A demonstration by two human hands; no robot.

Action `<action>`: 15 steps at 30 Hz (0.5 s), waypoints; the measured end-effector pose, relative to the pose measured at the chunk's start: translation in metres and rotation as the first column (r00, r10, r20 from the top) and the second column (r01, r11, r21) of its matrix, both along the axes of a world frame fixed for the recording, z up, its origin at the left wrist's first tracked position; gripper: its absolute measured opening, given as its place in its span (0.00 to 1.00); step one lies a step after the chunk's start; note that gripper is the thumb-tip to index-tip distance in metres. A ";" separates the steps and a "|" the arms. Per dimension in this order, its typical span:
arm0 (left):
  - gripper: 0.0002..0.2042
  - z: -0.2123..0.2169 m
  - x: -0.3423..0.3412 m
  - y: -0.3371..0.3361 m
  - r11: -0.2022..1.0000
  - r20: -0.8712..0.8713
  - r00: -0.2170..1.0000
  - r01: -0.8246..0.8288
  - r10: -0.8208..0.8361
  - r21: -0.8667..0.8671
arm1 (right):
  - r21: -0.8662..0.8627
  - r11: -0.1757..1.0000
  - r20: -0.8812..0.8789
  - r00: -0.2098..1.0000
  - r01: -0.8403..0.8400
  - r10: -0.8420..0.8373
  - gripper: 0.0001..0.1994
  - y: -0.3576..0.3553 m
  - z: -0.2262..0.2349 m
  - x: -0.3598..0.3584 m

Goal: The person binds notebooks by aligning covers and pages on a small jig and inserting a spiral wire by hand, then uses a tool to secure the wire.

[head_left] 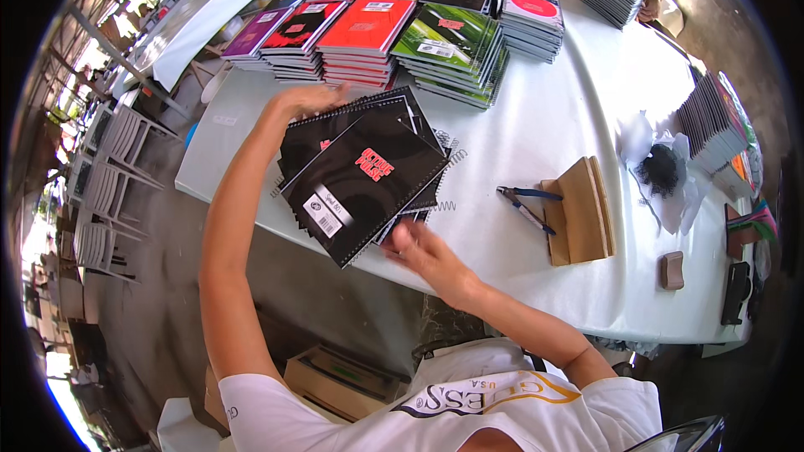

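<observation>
A stack of black spiral notebooks (360, 172) lies fanned near the front edge of a white table (536, 125). My left hand (311, 100) rests on the stack's far left corner, fingers curled over the top edge. At the near right corner, my right hand (427, 253) grips the lower notebooks, blurred from motion. The top notebook has a red emblem and a white label.
Stacks of coloured notebooks (368, 33) line the far side. Two pens (526, 205) and brown kraft notebooks (582, 211) lie to the right, beside crumpled white plastic (662, 172). More notebook stacks (712, 121) stand at the right edge. A cardboard box (343, 381) sits on the floor.
</observation>
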State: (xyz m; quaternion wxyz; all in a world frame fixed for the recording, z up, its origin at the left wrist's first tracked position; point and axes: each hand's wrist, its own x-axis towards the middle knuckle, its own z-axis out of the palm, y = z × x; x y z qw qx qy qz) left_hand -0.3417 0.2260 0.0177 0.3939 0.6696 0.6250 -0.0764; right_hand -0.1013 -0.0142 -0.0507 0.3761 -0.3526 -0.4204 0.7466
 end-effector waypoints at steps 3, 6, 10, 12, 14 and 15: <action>0.43 -0.013 -0.035 -0.009 0.971 0.225 0.960 -0.118 0.164 -0.207 | 0.182 0.973 0.153 0.974 0.141 -0.170 0.21 0.044 0.008 -0.004; 0.46 -0.028 -0.070 -0.038 0.948 0.389 0.892 -0.117 0.231 -0.295 | 0.317 0.927 0.379 0.869 0.200 -0.317 0.20 0.099 -0.005 -0.012; 0.46 -0.023 -0.021 -0.088 0.941 0.392 0.857 -0.281 0.334 -0.187 | 0.543 0.809 0.468 0.719 0.226 -0.514 0.22 0.159 -0.043 0.007; 0.46 -0.022 -0.024 -0.106 0.899 0.283 0.856 -0.389 0.434 -0.203 | 0.492 0.860 0.550 0.716 0.138 -0.429 0.29 0.149 -0.017 0.012; 0.47 -0.022 -0.020 -0.110 0.878 0.306 0.823 -0.451 0.478 -0.158 | 0.402 0.868 0.398 0.798 0.292 -0.452 0.42 0.125 0.004 0.018; 0.48 -0.020 -0.019 -0.108 0.869 0.319 0.809 -0.478 0.493 -0.130 | 0.322 0.899 0.350 0.845 0.297 -0.404 0.44 0.119 0.004 0.024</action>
